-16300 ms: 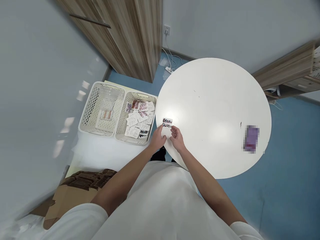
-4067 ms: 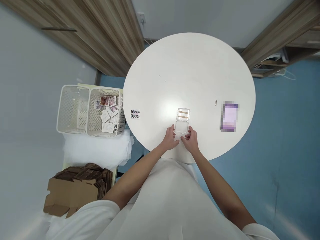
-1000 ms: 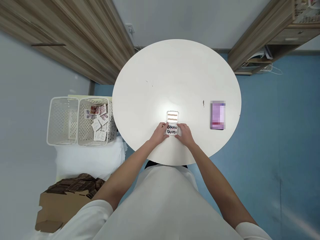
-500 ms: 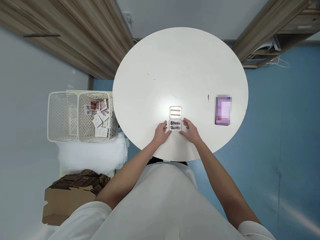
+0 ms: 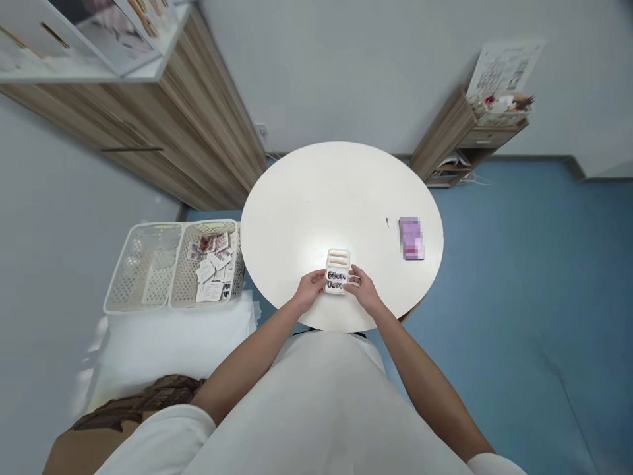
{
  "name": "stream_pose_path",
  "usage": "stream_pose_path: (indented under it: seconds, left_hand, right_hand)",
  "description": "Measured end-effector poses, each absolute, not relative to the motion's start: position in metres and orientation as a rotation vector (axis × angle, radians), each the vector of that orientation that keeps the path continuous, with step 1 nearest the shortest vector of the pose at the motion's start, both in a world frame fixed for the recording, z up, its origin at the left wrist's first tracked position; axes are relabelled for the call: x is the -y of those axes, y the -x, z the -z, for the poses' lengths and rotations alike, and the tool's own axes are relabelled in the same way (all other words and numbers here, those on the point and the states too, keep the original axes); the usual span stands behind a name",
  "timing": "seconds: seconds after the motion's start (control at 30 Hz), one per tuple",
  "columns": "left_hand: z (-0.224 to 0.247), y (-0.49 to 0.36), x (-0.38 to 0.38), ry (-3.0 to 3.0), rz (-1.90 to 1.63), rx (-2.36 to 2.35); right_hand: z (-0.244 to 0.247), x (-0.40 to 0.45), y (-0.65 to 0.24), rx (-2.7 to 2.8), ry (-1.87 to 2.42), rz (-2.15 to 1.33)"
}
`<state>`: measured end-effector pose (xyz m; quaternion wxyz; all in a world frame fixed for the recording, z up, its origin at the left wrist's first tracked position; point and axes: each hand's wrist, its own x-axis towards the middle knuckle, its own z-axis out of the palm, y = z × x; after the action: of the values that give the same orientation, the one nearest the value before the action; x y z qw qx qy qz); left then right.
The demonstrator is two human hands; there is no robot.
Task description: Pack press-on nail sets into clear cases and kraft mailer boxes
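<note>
A small clear plastic case of what look like press-on nails [image 5: 337, 281] lies near the front of the white table with its lid [image 5: 338, 258] raised. Dark, shiny oval pieces stand in two rows in its base, and two tan strips run across the lid. My left hand [image 5: 310, 290] grips the case's left side with fingers and thumb. On the opposite side, my right hand [image 5: 363, 290] holds the right edge, its thumb reaching the lower right corner. The fingertips partly cover the case's edges.
A blurred purple box [image 5: 411, 239] lies on the right of the round white table [image 5: 346, 178]. Left of the table stand two white baskets; the nearer basket [image 5: 174, 290] contains several cards and small packs. A wooden cabinet [image 5: 198, 125] rises behind them.
My hands have closed in from beside the nail case and now touch both its sides. The camera has tilted up, showing more of the wall and shelf.
</note>
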<state>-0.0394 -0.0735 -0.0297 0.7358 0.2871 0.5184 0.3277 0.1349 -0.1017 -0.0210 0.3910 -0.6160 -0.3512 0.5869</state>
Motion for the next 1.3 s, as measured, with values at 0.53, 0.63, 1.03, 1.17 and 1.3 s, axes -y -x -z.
stream_pose_path:
  seconds: [0.53, 0.63, 1.03, 1.17, 1.3]
  left_hand:
    - [-0.019, 0.087, 0.088, -0.599, -0.638, -0.804]
    - [-0.021, 0.092, 0.092, -0.565, -0.629, -0.779]
    - [-0.019, 0.087, 0.101, -0.416, -0.644, -0.824]
    - [-0.018, 0.082, 0.100, -0.374, -0.694, -0.842]
    - [-0.020, 0.073, 0.099, -0.346, -0.741, -0.832]
  right_hand:
    - [-0.033, 0.100, -0.104, 0.726, 1.224, -1.630]
    - [-0.039, 0.106, -0.096, 0.760, 1.208, -1.579]
    - [-0.035, 0.136, -0.094, 0.595, 1.193, -1.636]
    - [-0.034, 0.138, -0.096, 0.478, 1.140, -1.684]
    - [-0.041, 0.139, -0.099, 0.383, 1.058, -1.688]
